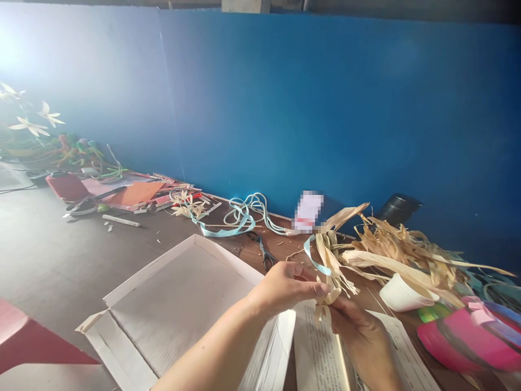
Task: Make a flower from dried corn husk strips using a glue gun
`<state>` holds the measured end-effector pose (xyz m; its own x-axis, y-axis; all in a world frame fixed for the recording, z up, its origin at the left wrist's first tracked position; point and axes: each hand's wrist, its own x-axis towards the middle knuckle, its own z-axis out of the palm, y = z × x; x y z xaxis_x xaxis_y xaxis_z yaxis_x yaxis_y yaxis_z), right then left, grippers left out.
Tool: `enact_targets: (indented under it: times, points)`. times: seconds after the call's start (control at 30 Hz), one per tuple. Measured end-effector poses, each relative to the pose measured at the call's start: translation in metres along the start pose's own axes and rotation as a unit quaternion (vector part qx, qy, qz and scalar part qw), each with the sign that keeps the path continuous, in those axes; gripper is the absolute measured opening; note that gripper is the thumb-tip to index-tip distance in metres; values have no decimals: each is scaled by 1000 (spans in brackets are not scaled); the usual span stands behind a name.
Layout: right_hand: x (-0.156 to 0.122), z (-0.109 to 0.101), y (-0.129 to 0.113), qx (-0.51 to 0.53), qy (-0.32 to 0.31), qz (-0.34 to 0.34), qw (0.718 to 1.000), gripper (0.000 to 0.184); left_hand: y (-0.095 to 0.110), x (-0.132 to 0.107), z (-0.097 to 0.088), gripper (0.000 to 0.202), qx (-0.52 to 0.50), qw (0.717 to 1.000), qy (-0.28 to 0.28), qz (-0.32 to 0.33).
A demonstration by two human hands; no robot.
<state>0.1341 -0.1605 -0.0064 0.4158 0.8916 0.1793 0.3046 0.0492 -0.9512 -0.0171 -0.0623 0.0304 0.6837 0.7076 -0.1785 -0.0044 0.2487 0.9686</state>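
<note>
My left hand [280,285] pinches a small flower of dried corn husk [332,296], its pale strips curling out between the fingers. From below and to the right, my right hand [360,326] closes on the same piece, its fingertips partly hidden. Under the hands lies an open book [317,342] with printed pages. A light blue ribbon [315,258] curls just behind my left hand, beside a heap of dried corn husks [391,250]. Black-handled scissors [264,251] rest on the table close to my left knuckles.
A shallow white cardboard box [166,288] stands open at left. A white cup [407,293] and a pink container [456,336] are at right. Along the blue wall [305,108] lie a ribbon coil [244,217], finished husk flowers [189,206], orange paper [136,194] and a dark cylinder [399,209].
</note>
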Motion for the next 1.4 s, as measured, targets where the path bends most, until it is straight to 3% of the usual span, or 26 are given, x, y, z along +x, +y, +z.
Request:
enact_targets:
  times: [0.13,0.37,0.5,0.67,0.83,1.0,1.13,1.27,1.4]
  points:
    - [-1,1,-2,-1,-29,1,1000,19,7,-3,-7,41,67,997,-25,-8]
    - [-4,4,-6,-11,-36,-16,999,9,11,-3,-5,32,157,986,17,-42]
    - [-4,3,-4,-2,-43,-7,999,16,8,-2,-9,33,151,988,1,-30]
    - [-3,1,-3,2,-45,4,999,19,12,-7,-11,42,122,991,-57,5]
    - [-2,-2,2,20,-52,22,998,21,10,-6,-7,26,102,992,-63,47]
    - [2,-10,13,28,-59,51,997,22,1,-1,-5,18,62,995,-70,43]
    - [0,-7,10,64,-31,71,995,24,-3,0,-5,21,45,997,-64,24]
    - [-3,-1,5,88,-7,80,993,24,-2,0,-7,23,41,996,-71,23]
    - [-3,0,4,86,-21,79,993,24,4,-3,-9,23,48,994,-92,19]
